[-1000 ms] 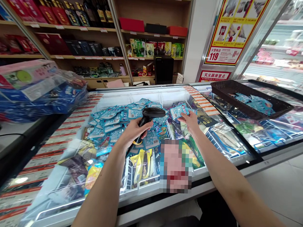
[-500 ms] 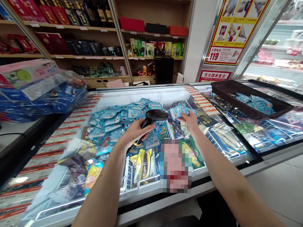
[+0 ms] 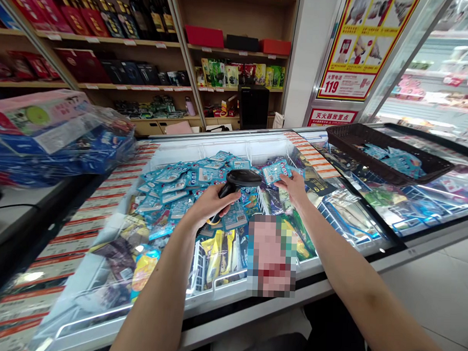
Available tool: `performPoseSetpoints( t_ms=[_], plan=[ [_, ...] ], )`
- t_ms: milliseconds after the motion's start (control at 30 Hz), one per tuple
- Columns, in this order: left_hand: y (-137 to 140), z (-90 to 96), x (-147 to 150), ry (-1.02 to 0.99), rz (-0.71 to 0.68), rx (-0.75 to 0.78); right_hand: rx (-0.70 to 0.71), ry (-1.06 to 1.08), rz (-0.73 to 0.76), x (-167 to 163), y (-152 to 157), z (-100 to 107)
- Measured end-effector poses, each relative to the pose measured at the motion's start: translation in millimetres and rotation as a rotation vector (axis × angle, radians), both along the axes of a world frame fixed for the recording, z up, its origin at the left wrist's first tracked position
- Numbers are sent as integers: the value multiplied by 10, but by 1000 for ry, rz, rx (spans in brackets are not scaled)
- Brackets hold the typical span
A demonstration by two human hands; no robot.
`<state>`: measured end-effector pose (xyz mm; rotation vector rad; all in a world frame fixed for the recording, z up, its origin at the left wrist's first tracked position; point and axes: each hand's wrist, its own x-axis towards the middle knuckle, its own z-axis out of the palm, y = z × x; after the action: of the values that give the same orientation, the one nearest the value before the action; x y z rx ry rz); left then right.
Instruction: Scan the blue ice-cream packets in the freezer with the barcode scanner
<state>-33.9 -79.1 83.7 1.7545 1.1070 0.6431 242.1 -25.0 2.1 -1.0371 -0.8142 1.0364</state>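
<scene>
My left hand (image 3: 211, 204) is wrapped round the handle of a black barcode scanner (image 3: 243, 178), whose head points to the right. Between the fingers and thumb of my right hand (image 3: 294, 188) is a small blue packet (image 3: 273, 172), held up just right of the scanner head and apart from it. A heap of similar blue packets (image 3: 176, 181) lies behind and left of the scanner, on top of the chest freezer (image 3: 263, 150). Below them, yellow-wrapped goods (image 3: 218, 254) show in a white wire basket.
A dark brown basket (image 3: 357, 158) with several blue packets stands at the right. Plastic-wrapped boxes (image 3: 55, 133) are stacked at the left. A blurred-out pinkish patch (image 3: 271, 253) covers the freezer's front edge. Stocked shelves (image 3: 114, 84) line the back.
Almost nothing differs. Both hands keep their hold, and the scanner and packet have shifted only very slightly in view.
</scene>
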Motion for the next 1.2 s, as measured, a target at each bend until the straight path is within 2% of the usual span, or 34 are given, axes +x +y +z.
performPoseSetpoints(
  t_ms=[267, 500, 733, 967, 1200],
  plan=[
    [5, -7, 2, 2, -15, -10, -32, -6, -35, -37, -51, 84],
    [4, 18, 15, -51, 27, -28, -17, -50, -31, -23, -26, 35],
    [31, 8, 11, -108, 114, 4, 28, -537, -255, 110, -62, 73],
    [98, -87, -12, -106, 217, 108, -68, -1032, -407, 365, -93, 131],
    [73, -50, 19, -68, 298, 191, -182, -1314, -539, 461, -81, 58]
  ],
)
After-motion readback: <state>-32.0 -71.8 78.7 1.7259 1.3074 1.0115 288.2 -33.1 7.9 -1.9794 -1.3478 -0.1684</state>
